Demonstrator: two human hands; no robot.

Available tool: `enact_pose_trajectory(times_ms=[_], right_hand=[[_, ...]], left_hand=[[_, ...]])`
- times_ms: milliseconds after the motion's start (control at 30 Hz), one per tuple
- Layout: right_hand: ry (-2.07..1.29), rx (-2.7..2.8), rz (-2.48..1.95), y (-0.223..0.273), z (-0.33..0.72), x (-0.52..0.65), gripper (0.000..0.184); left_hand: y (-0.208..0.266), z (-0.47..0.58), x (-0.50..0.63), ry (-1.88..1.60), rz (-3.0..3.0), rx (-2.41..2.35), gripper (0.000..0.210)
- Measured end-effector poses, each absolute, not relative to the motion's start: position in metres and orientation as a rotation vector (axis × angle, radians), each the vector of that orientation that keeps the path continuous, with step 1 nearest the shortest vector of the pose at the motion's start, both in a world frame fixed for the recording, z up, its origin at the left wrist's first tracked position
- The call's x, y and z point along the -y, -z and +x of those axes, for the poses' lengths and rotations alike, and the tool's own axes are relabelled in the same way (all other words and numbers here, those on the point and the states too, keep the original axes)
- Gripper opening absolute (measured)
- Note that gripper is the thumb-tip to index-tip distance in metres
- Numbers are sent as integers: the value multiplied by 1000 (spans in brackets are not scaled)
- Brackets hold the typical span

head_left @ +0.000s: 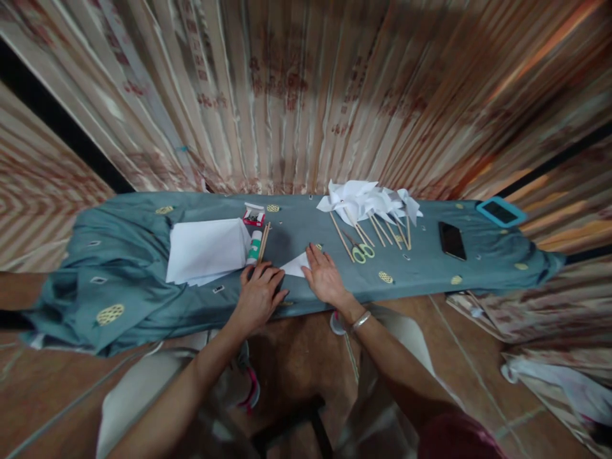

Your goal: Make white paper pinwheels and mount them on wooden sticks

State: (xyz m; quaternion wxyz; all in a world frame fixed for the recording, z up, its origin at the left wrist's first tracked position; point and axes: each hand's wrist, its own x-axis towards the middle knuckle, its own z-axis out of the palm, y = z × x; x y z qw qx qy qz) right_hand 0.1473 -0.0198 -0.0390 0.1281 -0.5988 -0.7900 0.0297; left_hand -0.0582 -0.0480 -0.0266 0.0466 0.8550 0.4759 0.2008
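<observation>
Paper triangle (295,265), at six o'clock on the bench (425,268). Right hand (326,280) lies flat upon it, grip apart; left hand (257,293), at eight o'clock from it, grip likewise apart, contact unclear. I judge the step as creasing; the next move calls for matched edges and even pressure.

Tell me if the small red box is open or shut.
Open: the red box has its white flap raised, showing dark contents.

Single head cam: we look forward and steeply down from near above the long, narrow blue-green cloth-covered table (296,223), pleated beige-and-red curtain (287,127) behind.
</observation>
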Motion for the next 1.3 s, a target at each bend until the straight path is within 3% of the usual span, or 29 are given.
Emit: enact_pose_trajectory(times_ms=[267,700,1300], right_hand=[[-29,2444,-1541,34,152,34,44],[-122,2209,-2041,14,135,30,58],[-291,2070,-1839,39,154,24,48]], left_hand=[[24,-59,45,-606,2605,-1448,33],[22,-59,45,-571,2596,-1441,34],[16,-47,55,-536,2541,-1600,33]])
